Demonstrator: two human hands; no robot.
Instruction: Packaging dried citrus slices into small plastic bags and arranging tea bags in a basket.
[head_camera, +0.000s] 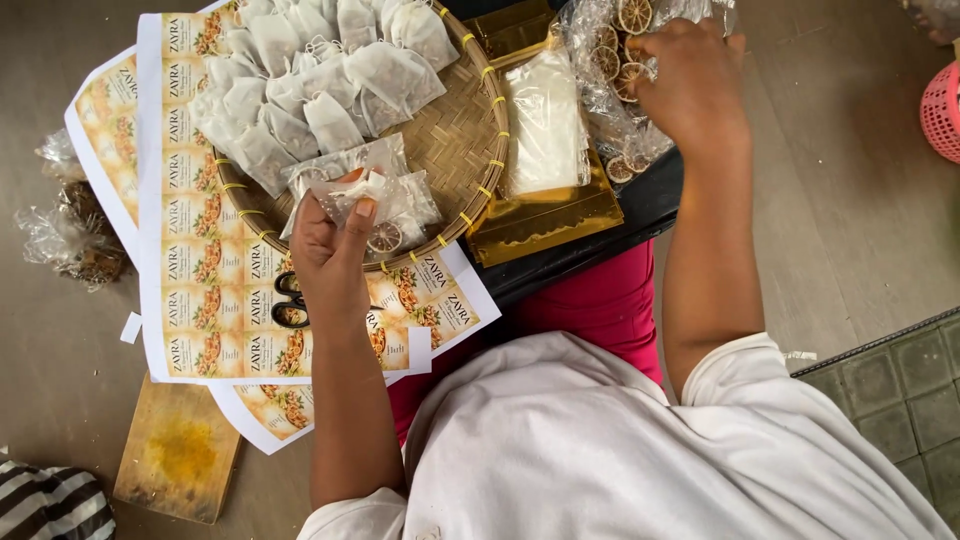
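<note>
My left hand (330, 250) pinches a small clear plastic pouch (350, 192) over the near rim of a round woven bamboo tray (462, 140). Many white tea bags (300, 70) are heaped in the tray, with a few clear pouches holding dried citrus slices (385, 236) at its near edge. My right hand (690, 85) reaches into a clear bag of dried citrus slices (610, 50) at the top right; its fingertips are hidden inside the bag. Between tray and bag lie gold foil pouches (545, 215) under a stack of white bags (545, 125).
Sheets of printed labels (200, 290) lie under the tray, with black-handled scissors (288, 300) on them. A wooden board (180, 450) sits on the floor near me. Crumpled plastic (65, 235) lies far left, a pink basket (942, 110) at the right edge, striped cloth (50, 505) bottom left.
</note>
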